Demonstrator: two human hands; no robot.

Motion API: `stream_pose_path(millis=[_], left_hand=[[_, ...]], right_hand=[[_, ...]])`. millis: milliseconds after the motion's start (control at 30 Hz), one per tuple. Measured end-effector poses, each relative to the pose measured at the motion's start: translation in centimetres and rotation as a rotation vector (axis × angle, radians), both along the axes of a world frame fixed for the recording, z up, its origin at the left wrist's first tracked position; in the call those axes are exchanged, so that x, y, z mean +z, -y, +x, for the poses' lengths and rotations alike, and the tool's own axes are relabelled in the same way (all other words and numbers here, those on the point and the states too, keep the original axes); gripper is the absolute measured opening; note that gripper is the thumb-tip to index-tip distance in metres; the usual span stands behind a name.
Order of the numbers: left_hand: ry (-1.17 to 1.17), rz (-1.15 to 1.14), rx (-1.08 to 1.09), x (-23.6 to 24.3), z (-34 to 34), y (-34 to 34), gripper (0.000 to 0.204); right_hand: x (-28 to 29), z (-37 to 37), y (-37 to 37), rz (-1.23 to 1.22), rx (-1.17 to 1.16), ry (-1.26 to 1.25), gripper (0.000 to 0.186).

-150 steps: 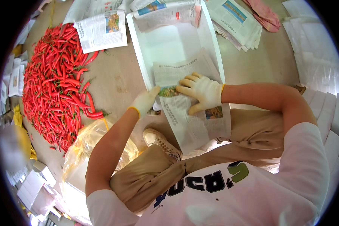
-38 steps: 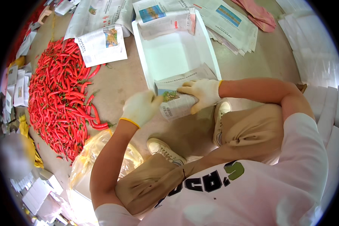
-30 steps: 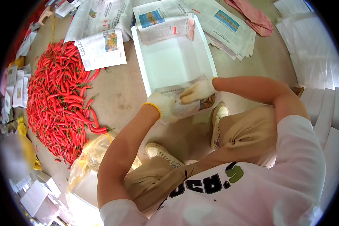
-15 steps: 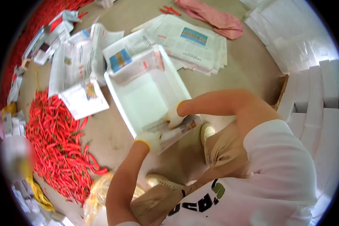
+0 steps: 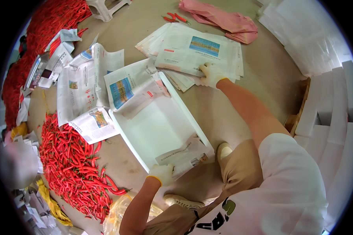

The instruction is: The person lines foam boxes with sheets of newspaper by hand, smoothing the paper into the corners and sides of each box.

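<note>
A white foam box (image 5: 143,131) stands on the floor in front of me, with newspaper draped over its far and near ends. My left hand (image 5: 162,175), in a white glove with a yellow cuff, is at the box's near left corner, closed on the newspaper lining (image 5: 186,154) there. Out to the far right, my gloved right hand (image 5: 212,75) reaches to a stack of newspapers (image 5: 176,49). Its fingers are closed on the near edge of the top newspaper. Part of the thumb is hard to make out.
Red chili peppers (image 5: 72,164) lie heaped at left, and a bigger pile (image 5: 55,23) is at far left. More newspaper sheets (image 5: 80,84) spread left of the box. A pink cloth (image 5: 223,17), a white stool (image 5: 106,9) and stacked white boxes (image 5: 333,117) stand around.
My right hand has left the near end of the box and moved far to the newspaper stack. The left hand stays at the near corner. The view has shifted slightly.
</note>
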State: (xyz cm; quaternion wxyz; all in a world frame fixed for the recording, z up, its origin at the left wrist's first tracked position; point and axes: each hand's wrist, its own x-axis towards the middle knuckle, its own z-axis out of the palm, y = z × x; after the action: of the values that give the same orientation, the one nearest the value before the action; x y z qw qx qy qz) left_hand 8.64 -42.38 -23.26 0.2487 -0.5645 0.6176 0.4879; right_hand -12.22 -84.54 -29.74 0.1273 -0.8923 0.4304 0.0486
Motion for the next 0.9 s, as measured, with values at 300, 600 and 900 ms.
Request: stream_pose_path(millis=[300, 600, 900], left_hand=[[-0.260, -0.149, 0.254, 7.5, 3.1, 3.8, 0.085], [-0.440, -0.526, 0.825, 10.3, 8.4, 9.3, 0.063], [-0.908, -0.592, 1.304, 6.8, 7.1, 13.6, 0.072]], right_hand=[[-1.9, 0.2, 2.7, 0.289, -0.138, 0.203, 0.042], [7.9, -0.9, 6.6, -0.177, -0.402, 0.422, 0.042], [35.8, 3.2, -4.8, 0.106, -0.085, 0.885, 0.040]])
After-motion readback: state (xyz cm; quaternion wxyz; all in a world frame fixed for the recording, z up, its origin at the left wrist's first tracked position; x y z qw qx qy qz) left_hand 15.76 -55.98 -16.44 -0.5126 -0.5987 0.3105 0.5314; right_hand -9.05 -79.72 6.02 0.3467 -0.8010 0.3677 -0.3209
